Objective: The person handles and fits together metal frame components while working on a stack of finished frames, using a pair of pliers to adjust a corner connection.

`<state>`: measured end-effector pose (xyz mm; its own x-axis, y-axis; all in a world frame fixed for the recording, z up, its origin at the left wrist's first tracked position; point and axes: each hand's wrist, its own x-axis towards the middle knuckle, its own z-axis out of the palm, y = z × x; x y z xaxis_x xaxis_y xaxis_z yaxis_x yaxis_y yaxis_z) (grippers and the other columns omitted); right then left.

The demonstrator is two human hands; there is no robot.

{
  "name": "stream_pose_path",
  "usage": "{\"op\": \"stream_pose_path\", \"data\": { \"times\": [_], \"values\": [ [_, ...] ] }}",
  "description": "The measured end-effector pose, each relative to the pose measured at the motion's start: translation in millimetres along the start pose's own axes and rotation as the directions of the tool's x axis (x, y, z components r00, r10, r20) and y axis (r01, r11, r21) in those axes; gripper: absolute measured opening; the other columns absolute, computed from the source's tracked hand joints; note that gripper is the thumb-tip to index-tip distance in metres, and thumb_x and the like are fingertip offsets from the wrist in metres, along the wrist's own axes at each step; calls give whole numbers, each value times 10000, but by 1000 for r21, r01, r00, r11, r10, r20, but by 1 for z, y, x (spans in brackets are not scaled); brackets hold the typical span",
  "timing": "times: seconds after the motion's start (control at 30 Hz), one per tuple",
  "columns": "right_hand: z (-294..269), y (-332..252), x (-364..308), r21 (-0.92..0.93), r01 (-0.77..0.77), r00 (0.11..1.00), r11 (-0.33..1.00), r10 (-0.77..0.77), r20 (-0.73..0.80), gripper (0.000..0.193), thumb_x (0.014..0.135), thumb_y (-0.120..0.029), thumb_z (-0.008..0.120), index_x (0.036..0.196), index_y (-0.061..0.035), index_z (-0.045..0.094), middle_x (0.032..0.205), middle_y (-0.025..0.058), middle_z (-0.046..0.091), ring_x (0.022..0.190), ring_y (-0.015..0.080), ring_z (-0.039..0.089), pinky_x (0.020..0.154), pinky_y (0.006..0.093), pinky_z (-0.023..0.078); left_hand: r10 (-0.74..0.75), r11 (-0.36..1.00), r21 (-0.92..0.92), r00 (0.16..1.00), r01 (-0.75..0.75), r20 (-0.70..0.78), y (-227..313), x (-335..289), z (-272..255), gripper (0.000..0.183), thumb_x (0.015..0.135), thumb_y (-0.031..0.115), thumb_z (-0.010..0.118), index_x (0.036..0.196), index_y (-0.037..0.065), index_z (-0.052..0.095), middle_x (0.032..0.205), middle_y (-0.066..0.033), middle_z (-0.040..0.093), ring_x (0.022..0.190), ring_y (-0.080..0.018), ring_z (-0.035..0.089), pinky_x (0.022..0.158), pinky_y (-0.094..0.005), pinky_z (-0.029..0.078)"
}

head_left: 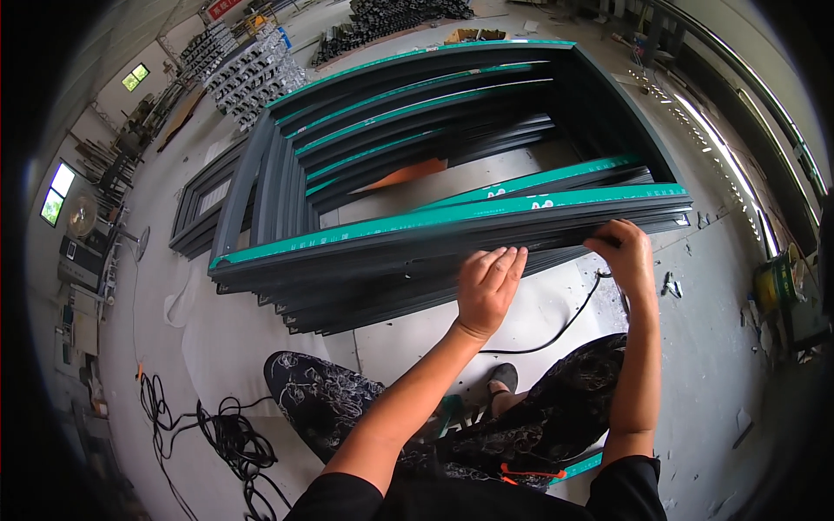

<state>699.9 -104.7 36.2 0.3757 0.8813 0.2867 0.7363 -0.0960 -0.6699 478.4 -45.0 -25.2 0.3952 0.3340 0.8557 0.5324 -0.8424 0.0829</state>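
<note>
A stack of dark grey rectangular window frames (347, 260) with green protective film on the upper edges stands before me. My left hand (491, 286) presses against the near side of the top frame, its fingers bent and held together. Further right, my right hand (627, 256) is at the same side, near the frame's corner, with thumb and fingers pinched. Whatever the fingertips hold is too dark and small to make out. A thin black cord (569, 326) curves across the floor below my right hand.
Smaller dark frames (204, 204) lean left of the stack. Tangled black cable (230, 438) lies on the floor at lower left. Bundles of metal profiles (252, 74) are piled at the back. A fan (84, 217) stands far left, a yellow-green bucket (777, 282) at right.
</note>
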Motion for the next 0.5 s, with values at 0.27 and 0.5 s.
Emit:
{"op": "stream_pose_path", "data": {
  "times": [0.27, 0.5],
  "values": [
    [6, 0, -1, 24, 15, 1000, 1000, -15, -14, 160, 701, -56, 769, 796, 19, 664, 748, 107, 602, 629, 205, 582, 577, 301, 466, 20, 998, 52, 999, -22, 49, -27, -21, -21, 293, 765, 51, 725, 1057, 61, 700, 1064, -28, 621, 1038, -190, 574, 876, -329, 509],
    [6, 1, -1, 44, 26, 999, 999, -24, -35, 160, 693, -54, 772, 797, 16, 673, 746, 103, 608, 633, 195, 594, 589, 294, 477, 36, 982, 185, 998, -43, 42, -80, -48, -73, 300, 746, 17, 727, 1042, 57, 700, 1061, -32, 628, 1023, -200, 592, 875, -340, 520]
  ]
}}
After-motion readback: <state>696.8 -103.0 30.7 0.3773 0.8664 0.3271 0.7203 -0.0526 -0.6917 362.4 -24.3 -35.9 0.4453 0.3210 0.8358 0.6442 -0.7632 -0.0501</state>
